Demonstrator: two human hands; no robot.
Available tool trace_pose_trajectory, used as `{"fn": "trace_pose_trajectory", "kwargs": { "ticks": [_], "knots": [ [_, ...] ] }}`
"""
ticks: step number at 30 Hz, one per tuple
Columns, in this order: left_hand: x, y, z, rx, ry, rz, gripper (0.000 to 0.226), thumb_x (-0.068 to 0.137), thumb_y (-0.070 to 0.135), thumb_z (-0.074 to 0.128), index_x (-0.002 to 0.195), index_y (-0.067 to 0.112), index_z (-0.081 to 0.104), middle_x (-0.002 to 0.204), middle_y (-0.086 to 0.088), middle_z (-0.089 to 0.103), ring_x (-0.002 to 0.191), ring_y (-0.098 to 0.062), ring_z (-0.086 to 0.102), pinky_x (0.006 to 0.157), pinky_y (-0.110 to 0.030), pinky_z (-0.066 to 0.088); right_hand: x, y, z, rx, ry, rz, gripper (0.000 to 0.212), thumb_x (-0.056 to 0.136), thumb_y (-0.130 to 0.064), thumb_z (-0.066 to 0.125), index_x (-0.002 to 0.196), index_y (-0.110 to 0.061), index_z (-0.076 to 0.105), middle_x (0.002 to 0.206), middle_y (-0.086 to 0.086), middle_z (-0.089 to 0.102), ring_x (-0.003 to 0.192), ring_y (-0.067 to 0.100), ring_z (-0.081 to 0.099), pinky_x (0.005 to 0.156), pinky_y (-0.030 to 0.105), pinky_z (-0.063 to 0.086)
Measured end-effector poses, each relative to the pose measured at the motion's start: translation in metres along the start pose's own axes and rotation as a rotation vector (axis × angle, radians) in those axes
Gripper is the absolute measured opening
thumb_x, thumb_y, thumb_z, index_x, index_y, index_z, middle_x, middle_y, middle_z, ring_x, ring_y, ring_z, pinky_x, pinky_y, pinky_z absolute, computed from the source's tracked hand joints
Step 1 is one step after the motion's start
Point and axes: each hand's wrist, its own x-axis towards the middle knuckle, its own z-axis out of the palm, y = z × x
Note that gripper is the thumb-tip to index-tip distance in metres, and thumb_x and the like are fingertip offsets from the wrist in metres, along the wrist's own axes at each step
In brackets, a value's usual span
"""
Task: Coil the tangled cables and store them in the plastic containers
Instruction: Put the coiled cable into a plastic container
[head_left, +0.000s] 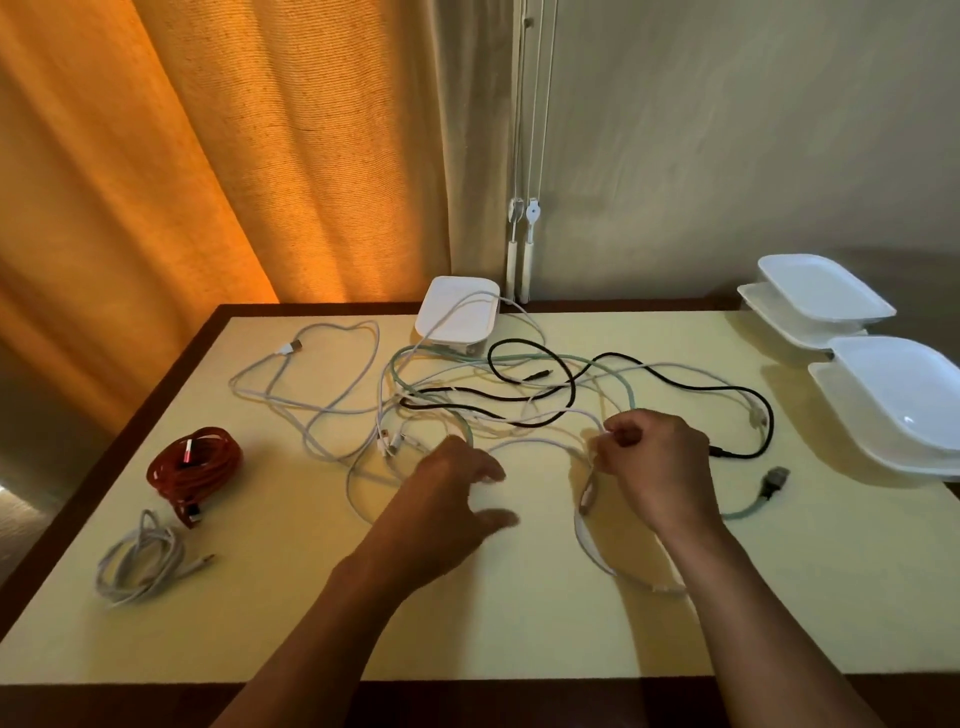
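Red coil (195, 467) and white coil (137, 564) at the table's left: wound, not boxed. Tangle (467, 395) mid-table is unsorted, so most work remains. Left hand (452, 499) spread at its near edge; right hand (654, 457) pinches a white cable (618, 574) from it. Open containers (883, 395) far right look empty.

Head view, downward over table (519, 623)

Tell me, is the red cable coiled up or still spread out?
Coiled. The red cable lies wound in a compact bundle on the table, apart from the tangled cables at the middle.
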Motion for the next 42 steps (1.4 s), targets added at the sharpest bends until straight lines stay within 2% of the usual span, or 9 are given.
{"fn": "trace_pose_trajectory", "kwargs": {
  "ticks": [3, 8, 13, 17, 22, 28, 33, 39, 42],
  "knots": [
    [-0.002, 0.005, 0.010, 0.045, -0.036, 0.083, 0.044, 0.087, 0.040, 0.079, 0.126, 0.027, 0.064, 0.123, 0.011, 0.054, 0.110, -0.002, 0.052, 0.097, -0.016, 0.044, -0.003, 0.003, -0.016, -0.003, -0.095, 0.025, 0.022, 0.085, -0.021, 0.079, 0.107, -0.017, 0.078, 0.095, -0.002, 0.077, 0.090, 0.014, 0.070, 0.080, 0.024, 0.048],
    [0.002, 0.009, 0.011, -0.039, 0.169, 0.138, 0.022, 0.091, 0.023, 0.076, 0.112, 0.027, 0.070, 0.111, 0.013, 0.062, 0.094, 0.011, 0.054, 0.082, -0.006, 0.042, 0.006, 0.014, -0.062, -0.017, 0.125, -0.058, 0.013, 0.091, -0.015, 0.071, 0.101, -0.020, 0.078, 0.090, -0.004, 0.077, 0.081, 0.014, 0.073, 0.086, 0.032, 0.056],
    [0.003, 0.019, 0.012, -0.150, 0.325, 0.146, 0.019, 0.091, 0.009, 0.074, 0.102, 0.024, 0.073, 0.103, 0.013, 0.065, 0.095, -0.002, 0.064, 0.082, -0.018, 0.051, 0.035, 0.046, -0.106, -0.428, 0.355, -0.184, 0.037, 0.087, -0.013, 0.075, 0.122, -0.007, 0.068, 0.118, 0.021, 0.068, 0.112, 0.041, 0.058, 0.096, 0.046, 0.046],
    [0.001, 0.027, 0.013, -0.187, 0.377, 0.148, 0.022, 0.093, 0.004, 0.069, 0.100, 0.024, 0.074, 0.103, 0.014, 0.067, 0.097, -0.002, 0.065, 0.085, -0.017, 0.054, 0.070, 0.082, -0.138, -0.754, 0.304, 0.091, 0.059, 0.088, -0.033, 0.070, 0.135, -0.002, 0.051, 0.140, 0.027, 0.051, 0.135, 0.045, 0.041, 0.112, 0.057, 0.028],
    [-0.001, 0.038, 0.014, -0.236, 0.389, 0.144, 0.033, 0.093, 0.000, 0.067, 0.096, 0.033, 0.071, 0.103, 0.017, 0.067, 0.099, -0.002, 0.065, 0.084, -0.015, 0.052, 0.069, 0.096, -0.150, -0.790, 0.235, 0.114, 0.021, 0.089, -0.012, 0.067, 0.107, -0.001, 0.065, 0.110, 0.019, 0.066, 0.105, 0.041, 0.062, 0.088, 0.050, 0.053],
    [-0.002, 0.043, 0.015, -0.291, 0.393, 0.122, 0.039, 0.095, 0.000, 0.065, 0.095, 0.040, 0.067, 0.102, 0.019, 0.068, 0.102, -0.001, 0.065, 0.084, -0.008, 0.050, 0.055, 0.102, -0.142, -0.604, 0.423, -0.075, 0.032, 0.089, 0.004, 0.064, 0.120, -0.004, 0.067, 0.107, 0.021, 0.071, 0.094, 0.044, 0.066, 0.073, 0.045, 0.055],
    [-0.001, 0.042, 0.008, -0.500, 0.353, 0.028, 0.027, 0.091, 0.008, 0.075, 0.105, 0.029, 0.070, 0.105, 0.013, 0.073, 0.103, -0.005, 0.069, 0.091, -0.030, 0.059, 0.032, 0.066, -0.116, -0.341, 0.376, -0.392, 0.047, 0.085, 0.013, 0.062, 0.125, -0.009, 0.070, 0.129, 0.012, 0.069, 0.122, 0.034, 0.064, 0.105, 0.057, 0.044],
    [0.003, 0.023, -0.027, -0.617, 0.209, -0.046, 0.101, 0.069, 0.028, 0.091, 0.153, 0.031, 0.037, 0.151, 0.017, 0.049, 0.138, 0.004, 0.046, 0.106, -0.028, 0.044, -0.022, -0.016, -0.056, 0.117, 0.042, -0.538, 0.046, 0.084, 0.009, 0.072, 0.115, -0.024, 0.078, 0.123, -0.014, 0.072, 0.127, 0.002, 0.058, 0.114, 0.030, 0.042],
    [-0.011, 0.009, -0.049, -0.587, 0.139, -0.007, 0.107, 0.068, 0.025, 0.091, 0.156, 0.037, 0.031, 0.152, 0.027, 0.046, 0.139, 0.005, 0.043, 0.108, -0.029, 0.042, -0.041, -0.039, -0.029, 0.238, -0.086, -0.563, 0.036, 0.087, 0.003, 0.073, 0.107, -0.026, 0.080, 0.117, -0.019, 0.073, 0.126, -0.004, 0.057, 0.114, 0.036, 0.042]
  ]
}}
